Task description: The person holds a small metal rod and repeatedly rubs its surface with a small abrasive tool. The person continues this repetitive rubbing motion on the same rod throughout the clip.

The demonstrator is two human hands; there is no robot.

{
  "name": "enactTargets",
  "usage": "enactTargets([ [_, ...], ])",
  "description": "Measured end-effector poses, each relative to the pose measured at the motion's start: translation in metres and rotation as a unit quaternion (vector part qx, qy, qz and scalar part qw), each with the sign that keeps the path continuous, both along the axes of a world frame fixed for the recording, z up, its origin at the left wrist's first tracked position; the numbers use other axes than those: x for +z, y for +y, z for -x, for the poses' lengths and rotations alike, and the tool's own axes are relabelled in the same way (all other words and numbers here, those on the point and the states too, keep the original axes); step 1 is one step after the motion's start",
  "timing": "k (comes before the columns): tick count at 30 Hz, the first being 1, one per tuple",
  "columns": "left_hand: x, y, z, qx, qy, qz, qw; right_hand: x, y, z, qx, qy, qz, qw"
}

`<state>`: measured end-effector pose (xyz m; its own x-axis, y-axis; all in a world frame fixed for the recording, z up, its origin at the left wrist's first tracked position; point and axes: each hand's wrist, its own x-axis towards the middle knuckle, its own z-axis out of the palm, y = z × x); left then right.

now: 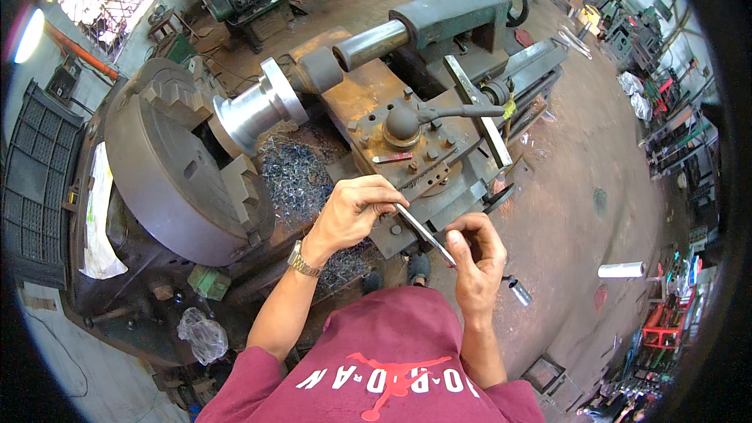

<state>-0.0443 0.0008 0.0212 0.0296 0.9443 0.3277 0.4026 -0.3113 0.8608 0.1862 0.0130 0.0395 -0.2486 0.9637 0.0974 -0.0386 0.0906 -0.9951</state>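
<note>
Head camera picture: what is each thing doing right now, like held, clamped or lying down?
Thin flat steel bar: held at both ends by left hand and right hand.
Shiny steel cylinder: clamped in big grey lathe chuck.
Curly metal shavings: piled under the cylinder.

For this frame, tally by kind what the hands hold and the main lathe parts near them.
Hands: 2, left hand and right hand
Thin metal bar held between both hands: 1
Lathe chuck: 1
Shiny round workpiece in the chuck: 1
Tool post with lever: 1
Tailstock: 1
Total: 7
</note>
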Motion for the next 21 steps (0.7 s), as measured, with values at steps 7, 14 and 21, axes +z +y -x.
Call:
enactTargets([
  [7,-0.017,0.004,0.006,-0.027,-0.077,-0.010,0.997,-0.014,-0.012,0.017,-0.129,0.013,-0.123,0.984],
  [14,-0.028,-0.001,-0.004,0.028,-0.062,-0.034,0.997,-0.035,0.037,0.022,-0.288,0.047,-0.154,0.944],
  [21,-0.026,-0.004,-0.014,0.079,-0.054,-0.048,0.994,-0.048,0.044,0.025,-0.311,0.132,-0.193,0.921],
])
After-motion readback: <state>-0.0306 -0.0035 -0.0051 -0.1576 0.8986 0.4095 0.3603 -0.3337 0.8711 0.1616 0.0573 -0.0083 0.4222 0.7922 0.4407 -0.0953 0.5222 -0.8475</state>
